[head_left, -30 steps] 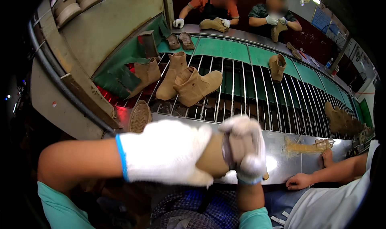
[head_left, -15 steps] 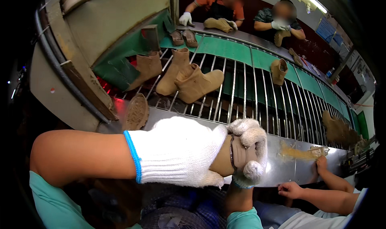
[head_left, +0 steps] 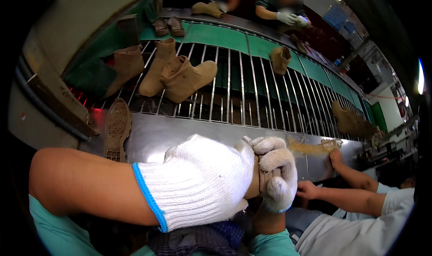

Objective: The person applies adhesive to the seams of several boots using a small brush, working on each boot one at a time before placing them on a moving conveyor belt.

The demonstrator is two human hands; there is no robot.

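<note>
Both my hands wear white knit gloves and grip a tan boot (head_left: 253, 184) above the near edge of the metal counter. My left hand (head_left: 204, 175) lies across it from the left, back of the glove toward me, its fingertips mostly hidden. On the right, my right hand (head_left: 278, 172) curls its fingers around the end of the boot, where a strip of brownish sole shows between them. Most of the boot is covered by the gloves. A loose brown sole (head_left: 118, 128) with a treaded face rests on the counter beyond my left forearm.
Past the metal counter (head_left: 148, 141) runs a rack of metal bars (head_left: 243, 89) carrying several tan boots (head_left: 189, 78) and a single boot (head_left: 281, 60). Two soles lie on the green strip (head_left: 216, 35). A co-worker's arms (head_left: 346, 188) reach in at right; two people work across the rack.
My view has shifted, so the rack sits further left and higher. My right fingers have closed further over the boot's sole, covering more of it. A person opposite has raised a gloved hand.
</note>
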